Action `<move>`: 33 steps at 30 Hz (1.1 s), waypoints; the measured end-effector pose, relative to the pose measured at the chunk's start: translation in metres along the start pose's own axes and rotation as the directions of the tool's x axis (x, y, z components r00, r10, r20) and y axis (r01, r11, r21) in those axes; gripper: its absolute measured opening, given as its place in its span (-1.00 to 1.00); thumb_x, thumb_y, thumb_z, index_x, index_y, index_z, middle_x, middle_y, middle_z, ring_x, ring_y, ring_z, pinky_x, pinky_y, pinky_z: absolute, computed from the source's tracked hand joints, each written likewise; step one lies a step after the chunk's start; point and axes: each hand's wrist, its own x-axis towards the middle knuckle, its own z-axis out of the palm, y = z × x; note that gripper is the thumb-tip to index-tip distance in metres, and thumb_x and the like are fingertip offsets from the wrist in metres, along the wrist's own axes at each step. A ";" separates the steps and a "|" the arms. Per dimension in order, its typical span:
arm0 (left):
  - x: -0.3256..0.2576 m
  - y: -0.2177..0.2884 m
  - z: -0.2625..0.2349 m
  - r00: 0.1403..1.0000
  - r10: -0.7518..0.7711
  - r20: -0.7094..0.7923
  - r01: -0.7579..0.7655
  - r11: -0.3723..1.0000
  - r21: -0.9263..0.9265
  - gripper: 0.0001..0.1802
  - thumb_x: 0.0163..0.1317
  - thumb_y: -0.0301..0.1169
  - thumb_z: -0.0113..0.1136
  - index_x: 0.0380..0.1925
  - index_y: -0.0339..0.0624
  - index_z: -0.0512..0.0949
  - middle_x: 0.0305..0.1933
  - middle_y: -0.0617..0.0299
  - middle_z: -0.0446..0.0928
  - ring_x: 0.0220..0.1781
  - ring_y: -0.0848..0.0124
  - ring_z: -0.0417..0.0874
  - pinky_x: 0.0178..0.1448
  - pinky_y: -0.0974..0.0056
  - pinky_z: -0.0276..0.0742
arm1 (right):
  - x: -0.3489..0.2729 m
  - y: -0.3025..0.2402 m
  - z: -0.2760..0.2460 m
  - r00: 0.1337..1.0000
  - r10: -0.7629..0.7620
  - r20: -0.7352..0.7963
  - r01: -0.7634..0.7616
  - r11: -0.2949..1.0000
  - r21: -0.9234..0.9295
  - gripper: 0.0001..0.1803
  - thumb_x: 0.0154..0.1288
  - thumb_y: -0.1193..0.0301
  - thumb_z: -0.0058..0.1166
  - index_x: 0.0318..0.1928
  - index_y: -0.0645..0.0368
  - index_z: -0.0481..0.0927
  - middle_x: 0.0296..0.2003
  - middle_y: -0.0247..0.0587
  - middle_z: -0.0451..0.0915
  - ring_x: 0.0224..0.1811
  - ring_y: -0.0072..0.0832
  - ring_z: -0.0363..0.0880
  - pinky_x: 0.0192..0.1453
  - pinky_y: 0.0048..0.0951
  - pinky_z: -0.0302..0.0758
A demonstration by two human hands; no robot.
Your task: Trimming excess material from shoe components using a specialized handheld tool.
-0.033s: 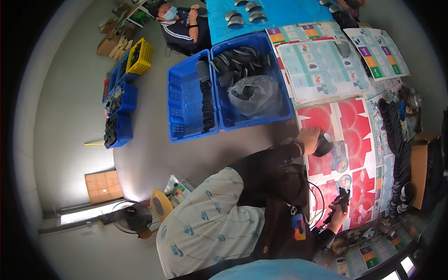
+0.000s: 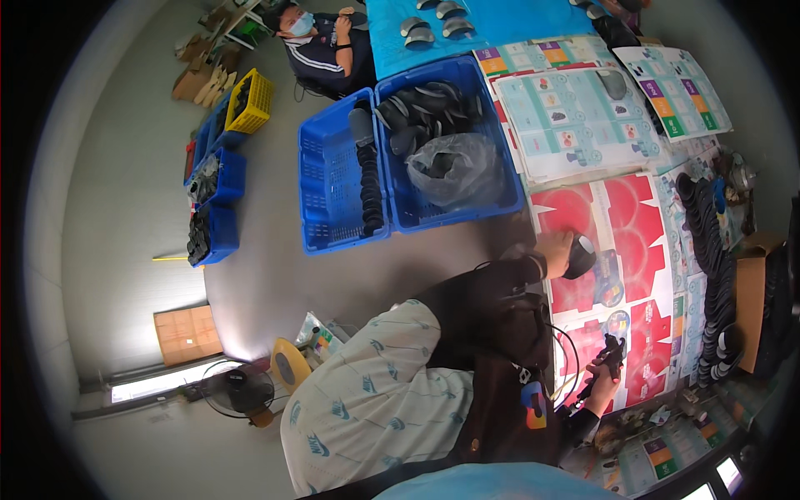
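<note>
- Left hand (image 2: 553, 253), right of centre, is closed round a black curved piece (image 2: 581, 257) with a pale patch on its face, held over red-printed sheets (image 2: 637, 218). Which fingers press where, I can't tell.
- Down to the lower right: the right hand (image 2: 603, 388) grips a black pistol-shaped tool (image 2: 613, 356); whether a finger is on the trigger is too small to call.
- Danger spot number one, I'd say: piece and tool are near each other but apart, so a careless swing of either wrist could knock them together, or turn the tool on the left fingers.
- Watch that thin dark cord (image 2: 575, 348), looping beside the tool and close to the sleeve! A snag there might jerk the aim.
- Underneath, loose-looking sheets could slide if an elbow drags them.
- Over at the right edge, a long overlapping row of black pieces (image 2: 704, 242) runs beside a cardboard box (image 2: 754, 308); one bump at its end could send the row toppling, in my judgement.
- Upper centre: two blue crates side by side, the left crate (image 2: 329, 187) with a dark stack along its right wall, the right crate (image 2: 513, 187) holding more pieces and a clear plastic bag (image 2: 454, 179).
- Upper left, a masked co-worker (image 2: 337, 62) sits beside the blue-covered table (image 2: 525, 29).
</note>
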 end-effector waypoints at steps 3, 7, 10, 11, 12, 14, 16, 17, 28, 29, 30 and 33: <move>0.010 0.016 0.041 0.999 -0.054 0.008 0.054 0.998 -0.018 -0.21 0.03 -0.33 0.35 0.27 -0.38 0.28 0.05 -0.15 0.46 0.04 -0.08 0.57 0.08 -0.11 0.47 | 0.010 0.018 0.006 0.999 0.042 -0.009 -0.042 0.999 0.028 -0.74 0.07 0.53 0.02 -0.17 0.23 0.59 -0.33 -0.30 0.64 -0.35 -0.51 0.68 -0.49 -0.58 0.50; 0.025 0.028 0.046 0.991 -0.105 -0.077 0.096 0.989 -0.112 -0.26 0.03 -0.35 0.37 0.21 -0.37 0.30 0.04 -0.13 0.41 0.09 -0.06 0.51 0.07 -0.06 0.50 | 0.008 0.012 0.016 0.998 0.054 -0.013 -0.054 0.998 -0.017 -0.69 0.08 0.53 0.01 -0.10 0.19 0.57 -0.30 -0.33 0.64 -0.34 -0.54 0.68 -0.50 -0.60 0.51; 0.036 0.013 0.047 0.975 -0.196 -0.102 0.188 0.979 -0.083 -0.38 0.03 -0.32 0.40 0.07 -0.30 0.37 0.04 -0.10 0.42 0.10 -0.04 0.50 0.08 -0.03 0.51 | 0.011 0.003 0.024 1.000 0.013 0.006 -0.013 1.000 -0.014 -0.66 0.10 0.53 0.00 -0.06 0.17 0.57 -0.30 -0.37 0.64 -0.34 -0.60 0.65 -0.50 -0.60 0.51; 0.039 0.010 0.045 0.964 -0.245 -0.101 0.240 0.969 -0.055 -0.42 0.03 -0.32 0.40 0.02 -0.29 0.40 0.04 -0.09 0.43 0.11 -0.04 0.49 0.08 -0.01 0.51 | 0.015 0.002 0.023 1.000 0.017 0.012 -0.017 1.000 -0.019 -0.66 0.10 0.53 0.00 -0.06 0.17 0.57 -0.30 -0.37 0.64 -0.34 -0.60 0.65 -0.50 -0.60 0.51; 0.045 0.001 0.055 0.971 -0.238 0.011 0.238 0.971 -0.032 -0.44 0.04 -0.29 0.42 0.00 -0.29 0.44 0.03 -0.09 0.50 0.10 -0.08 0.53 0.08 0.01 0.53 | 0.020 0.002 0.022 0.999 0.009 0.034 -0.008 1.000 -0.010 -0.69 0.13 0.53 0.04 -0.07 0.19 0.61 -0.28 -0.37 0.64 -0.33 -0.60 0.63 -0.50 -0.60 0.52; 0.052 -0.007 0.071 0.975 -0.211 0.061 0.217 0.971 -0.098 -0.50 0.07 -0.32 0.37 -0.02 -0.29 0.45 0.02 -0.11 0.52 0.09 -0.10 0.55 0.09 -0.01 0.53 | 0.024 0.001 0.024 0.999 0.005 0.045 -0.006 1.000 0.008 -0.71 0.16 0.53 0.07 -0.08 0.20 0.64 -0.25 -0.37 0.64 -0.33 -0.61 0.61 -0.51 -0.59 0.53; 0.059 -0.009 0.075 0.978 -0.176 0.108 0.193 0.967 -0.168 -0.55 0.11 -0.36 0.32 -0.03 -0.30 0.47 0.01 -0.14 0.54 0.08 -0.12 0.57 0.09 -0.03 0.53 | 0.019 -0.008 0.032 1.000 0.000 0.008 0.001 0.998 -0.067 -0.64 0.12 0.50 0.01 -0.03 0.19 0.60 -0.28 -0.37 0.64 -0.31 -0.64 0.60 -0.50 -0.61 0.46; 0.063 -0.009 0.078 0.971 -0.185 0.151 0.211 0.961 -0.181 -0.56 0.10 -0.42 0.26 0.00 -0.32 0.46 0.02 -0.15 0.55 0.06 -0.11 0.60 0.11 -0.04 0.54 | 0.017 -0.014 0.033 1.000 0.005 -0.004 -0.006 0.998 -0.068 -0.64 0.12 0.50 0.01 -0.03 0.19 0.60 -0.28 -0.37 0.64 -0.31 -0.64 0.60 -0.50 -0.61 0.46; 0.090 -0.031 0.027 0.987 -0.094 0.131 0.141 0.898 -0.416 -0.63 0.13 -0.43 0.35 -0.07 -0.24 0.50 -0.19 0.01 0.70 -0.17 0.14 0.76 -0.07 0.10 0.64 | 0.044 -0.044 0.056 0.999 -0.039 0.004 0.039 0.997 0.060 -0.59 0.19 0.61 0.09 0.10 0.28 0.56 -0.20 -0.22 0.72 -0.37 -0.60 0.58 -0.40 -0.55 0.47; 0.097 -0.027 0.036 0.989 -0.061 0.132 0.113 0.892 -0.437 -0.64 0.14 -0.41 0.38 -0.08 -0.23 0.51 -0.18 0.02 0.70 -0.17 0.12 0.76 -0.08 0.08 0.64 | 0.047 -0.042 0.058 0.998 -0.050 -0.023 0.050 0.999 0.006 -0.58 0.16 0.58 0.10 0.09 0.27 0.58 -0.22 -0.23 0.73 -0.36 -0.59 0.60 -0.39 -0.55 0.49; 0.102 -0.029 0.047 0.993 -0.018 0.117 0.067 0.901 -0.429 -0.63 0.14 -0.39 0.39 -0.08 -0.23 0.51 -0.18 0.01 0.70 -0.17 0.12 0.76 -0.08 0.08 0.64 | 0.047 -0.057 0.066 0.999 -0.035 -0.020 0.034 0.999 -0.020 -0.61 0.14 0.55 0.11 0.03 0.26 0.61 -0.29 -0.24 0.73 -0.35 -0.55 0.62 -0.31 -0.50 0.54; 0.108 -0.021 0.073 0.988 0.066 0.138 -0.008 0.923 -0.386 -0.61 0.15 -0.35 0.42 -0.08 -0.24 0.52 -0.17 0.01 0.70 -0.17 0.13 0.77 -0.08 0.09 0.64 | 0.063 -0.056 0.074 1.000 -0.004 -0.003 0.003 0.996 -0.087 -0.63 0.11 0.46 0.20 -0.04 0.33 0.62 -0.33 -0.10 0.71 -0.31 -0.46 0.65 -0.19 -0.39 0.53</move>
